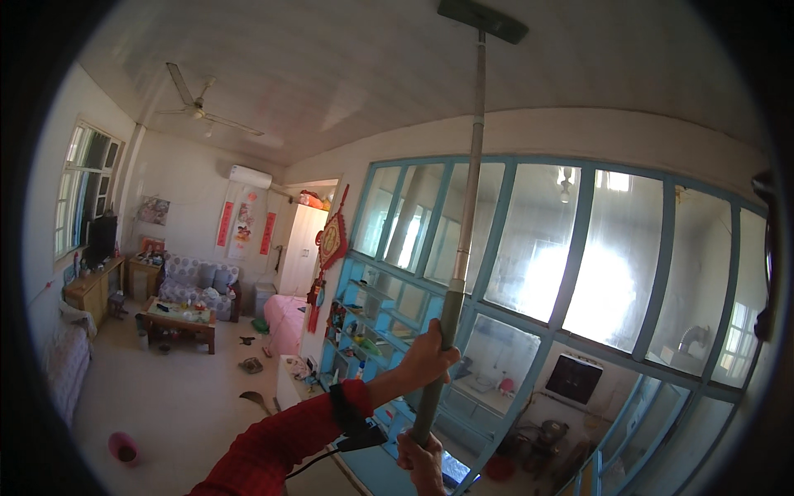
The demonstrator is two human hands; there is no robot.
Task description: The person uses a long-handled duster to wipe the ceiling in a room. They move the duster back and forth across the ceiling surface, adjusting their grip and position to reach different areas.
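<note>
A long-handled flat mop [474,167] stands nearly upright before me. Its dark green flat head [484,22] is up at the white ceiling; whether it presses against the panels I cannot tell. My left hand [428,356], at the end of a red sleeve with a black strap, is wrapped around the green grip of the pole. Lower down, my right hand [422,456] closes around the bottom end of the same grip. Behind the pole is a blue-framed glass partition [508,242], with blue shelves [372,310] holding small items.
A ceiling fan [196,111] hangs at the left. A red knotted ornament [333,239] is on the wall beside the partition. Further off are a low table [180,316], a sofa [198,279] and an air conditioner [250,177]. A pink bucket [123,447] lies on the floor.
</note>
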